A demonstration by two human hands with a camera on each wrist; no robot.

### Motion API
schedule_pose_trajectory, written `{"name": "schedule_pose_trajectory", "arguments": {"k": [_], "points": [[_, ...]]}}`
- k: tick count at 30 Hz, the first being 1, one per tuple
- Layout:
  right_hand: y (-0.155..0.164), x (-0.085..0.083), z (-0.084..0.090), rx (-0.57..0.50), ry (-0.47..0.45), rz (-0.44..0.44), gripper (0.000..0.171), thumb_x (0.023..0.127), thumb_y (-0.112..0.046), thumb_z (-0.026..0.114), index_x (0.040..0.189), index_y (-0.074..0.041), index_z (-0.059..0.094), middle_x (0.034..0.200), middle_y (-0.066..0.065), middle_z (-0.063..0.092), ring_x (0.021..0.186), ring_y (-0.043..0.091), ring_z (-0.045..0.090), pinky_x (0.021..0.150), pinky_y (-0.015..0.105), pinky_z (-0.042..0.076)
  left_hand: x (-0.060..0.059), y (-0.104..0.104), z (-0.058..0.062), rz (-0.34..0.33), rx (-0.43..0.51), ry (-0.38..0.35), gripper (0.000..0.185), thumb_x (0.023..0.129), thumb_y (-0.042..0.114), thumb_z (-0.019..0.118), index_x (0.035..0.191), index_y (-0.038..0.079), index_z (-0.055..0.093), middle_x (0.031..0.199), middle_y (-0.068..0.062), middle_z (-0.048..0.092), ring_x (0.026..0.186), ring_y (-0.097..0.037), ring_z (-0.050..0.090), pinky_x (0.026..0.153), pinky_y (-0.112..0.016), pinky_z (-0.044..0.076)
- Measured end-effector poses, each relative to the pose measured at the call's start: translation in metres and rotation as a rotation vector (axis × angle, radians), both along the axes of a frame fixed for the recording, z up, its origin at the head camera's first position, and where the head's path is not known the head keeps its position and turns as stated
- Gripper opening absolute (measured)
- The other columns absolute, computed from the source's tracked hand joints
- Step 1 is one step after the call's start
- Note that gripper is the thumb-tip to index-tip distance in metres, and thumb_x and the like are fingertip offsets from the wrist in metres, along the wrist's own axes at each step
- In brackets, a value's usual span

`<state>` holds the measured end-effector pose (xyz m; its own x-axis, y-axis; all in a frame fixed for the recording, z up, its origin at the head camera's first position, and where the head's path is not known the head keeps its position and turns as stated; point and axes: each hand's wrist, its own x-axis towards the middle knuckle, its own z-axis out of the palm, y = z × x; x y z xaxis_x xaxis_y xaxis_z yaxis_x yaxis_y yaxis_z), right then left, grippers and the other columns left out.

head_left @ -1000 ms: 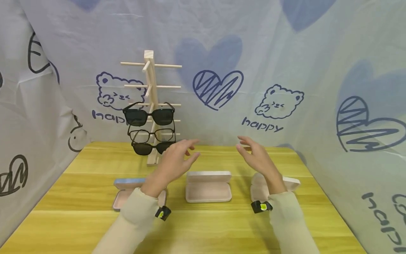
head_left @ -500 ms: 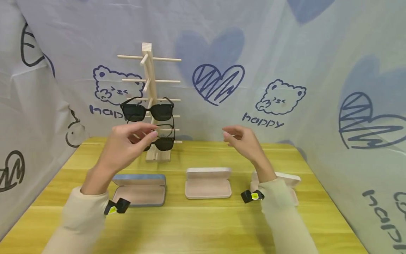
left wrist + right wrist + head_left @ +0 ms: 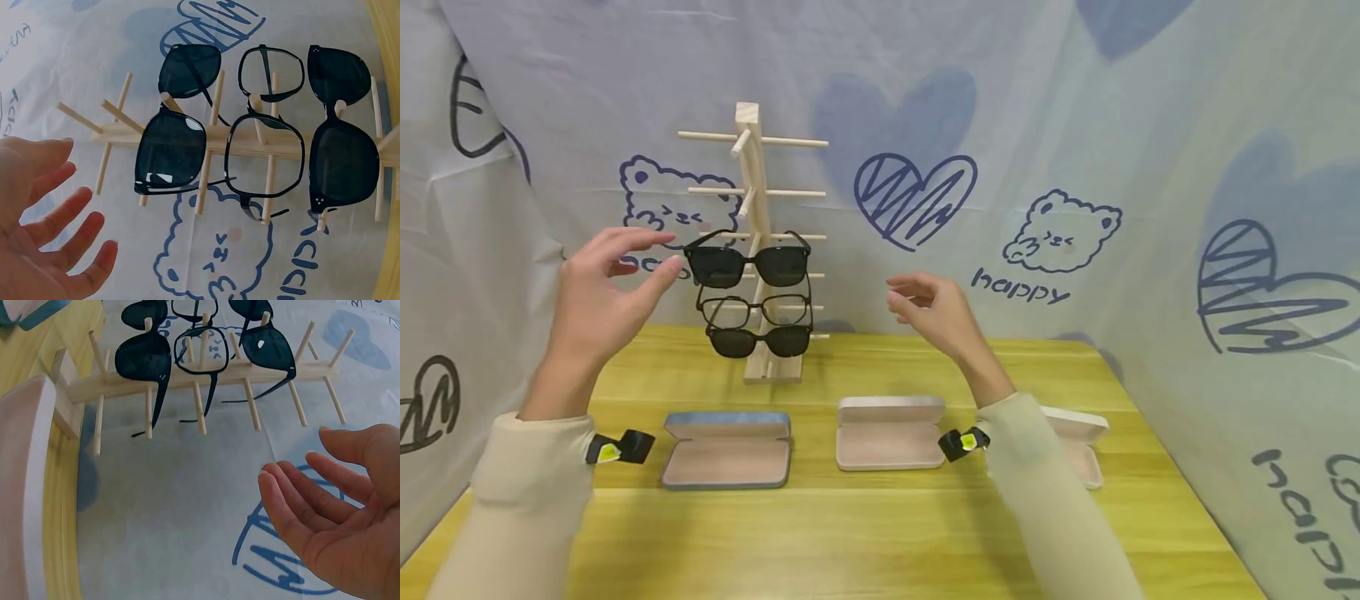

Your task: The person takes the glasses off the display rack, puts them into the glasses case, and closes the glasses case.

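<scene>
Head view: both hands are raised on either side of a wooden rack [image 3: 758, 250] that stands at the back of the table [image 3: 880, 533]. The left hand [image 3: 597, 300] is just beside the left end of the top sunglasses [image 3: 748, 263], fingers spread and relaxed, holding nothing. The right hand [image 3: 934, 310] is well to the right of the rack, fingers loosely curved, also empty. Below the top sunglasses hang clear glasses [image 3: 756, 308] and a lower dark pair [image 3: 760, 340]. Three open cases lie in front: a blue case [image 3: 727, 448], a middle case [image 3: 891, 432] and a right case [image 3: 1078, 446] partly hidden by the sleeve.

Left wrist view: the left hand [image 3: 44, 237] shows open fingers [image 3: 59, 222] short of the top sunglasses [image 3: 172, 147], not touching them.

Right wrist view: the right hand [image 3: 340, 519] is open, palm up, apart from the rack [image 3: 206, 375].

Risk, as I judge it: the rack looks light and narrow-based, so a one-sided pull on the frame could tip it or drag the pairs below off their pegs; fingers on the lenses would smear them.
</scene>
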<state>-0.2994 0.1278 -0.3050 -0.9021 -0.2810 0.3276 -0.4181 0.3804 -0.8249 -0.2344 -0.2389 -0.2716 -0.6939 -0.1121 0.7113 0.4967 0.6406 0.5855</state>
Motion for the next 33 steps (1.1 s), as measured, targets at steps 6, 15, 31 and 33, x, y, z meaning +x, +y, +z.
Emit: {"name": "schedule_pose_trajectory", "arguments": {"k": [6, 15, 31, 33], "points": [[-0.025, -0.006, 0.009, -0.056, -0.003, 0.032, 0.034, 0.1, -0.014, 0.067, 0.13, 0.001, 0.067, 0.123, 0.022, 0.073, 0.102, 0.035, 0.074, 0.09, 0.042, 0.063, -0.01, -0.013, -0.002, 0.018, -0.061, -0.194, 0.045, 0.1, 0.035, 0.067, 0.139, 0.012, 0.066, 0.143, -0.015, 0.061, 0.111, -0.004, 0.059, 0.082, -0.004, 0.041], [-0.062, -0.019, 0.014, -0.103, -0.024, 0.046, 0.035, 0.101, -0.015, 0.067, 0.133, -0.001, 0.066, 0.127, 0.02, 0.072, 0.107, 0.033, 0.073, 0.089, 0.032, 0.062, -0.027, -0.025, 0.0, 0.032, -0.021, -0.393, 0.054, 0.106, 0.048, 0.049, 0.152, 0.019, 0.053, 0.154, -0.02, 0.052, 0.135, -0.049, 0.052, 0.104, -0.066, 0.045], [-0.096, -0.026, 0.021, -0.204, -0.037, 0.086, 0.041, 0.101, -0.01, 0.066, 0.141, -0.003, 0.061, 0.129, 0.024, 0.07, 0.106, 0.038, 0.074, 0.089, 0.032, 0.063, -0.04, -0.019, -0.004, -0.053, -0.009, -0.399, 0.05, 0.11, 0.042, 0.045, 0.147, 0.011, 0.057, 0.136, -0.027, 0.063, 0.076, 0.019, 0.056, 0.068, -0.005, 0.05], [-0.098, -0.025, 0.021, -0.216, -0.047, 0.087, 0.04, 0.101, -0.009, 0.065, 0.141, -0.003, 0.061, 0.129, 0.024, 0.07, 0.106, 0.04, 0.074, 0.089, 0.031, 0.063, -0.042, -0.016, -0.006, -0.05, 0.001, -0.398, 0.051, 0.11, 0.041, 0.044, 0.148, 0.01, 0.056, 0.136, -0.026, 0.063, 0.075, 0.019, 0.057, 0.067, -0.006, 0.05]]}}
